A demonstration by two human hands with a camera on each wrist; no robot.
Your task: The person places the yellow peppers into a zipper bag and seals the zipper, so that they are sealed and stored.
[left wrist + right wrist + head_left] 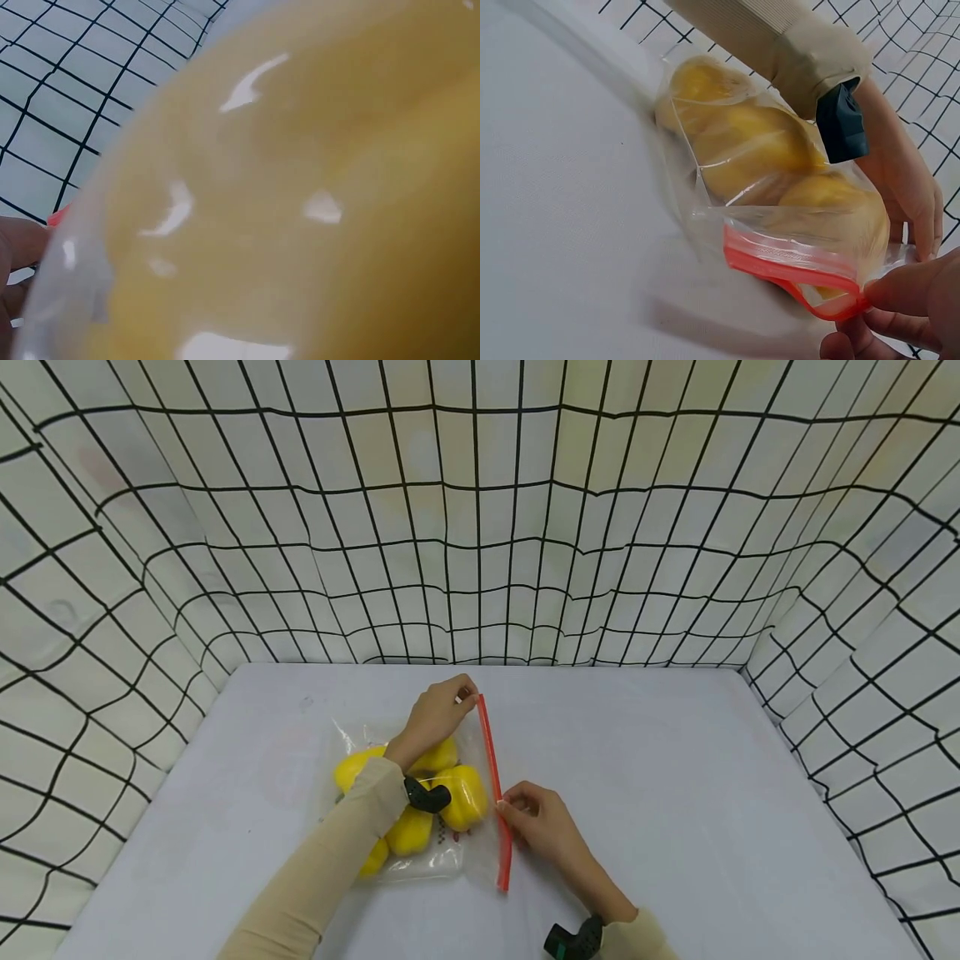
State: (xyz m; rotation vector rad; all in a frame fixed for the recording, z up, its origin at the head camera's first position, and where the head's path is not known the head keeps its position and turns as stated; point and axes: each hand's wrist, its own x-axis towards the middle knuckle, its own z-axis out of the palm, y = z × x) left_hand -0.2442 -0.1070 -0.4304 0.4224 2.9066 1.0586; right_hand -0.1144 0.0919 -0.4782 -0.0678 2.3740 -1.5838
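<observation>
A clear zip bag lies on the table with several smooth yellow, lobed, pepper-like things inside. Along its right side runs a red zip strip. My left hand reaches across the bag and pinches the strip's far end. Lower down, my right hand pinches the strip between thumb and fingers. In the right wrist view, the red strip gapes apart between its near end and my right fingers. Bag film and a yellow thing fill most of the left wrist view.
The white table stretches out on both sides of the bag. A black grid net over white panels surrounds its back and sides. Dark wrist cameras sit on both wrists.
</observation>
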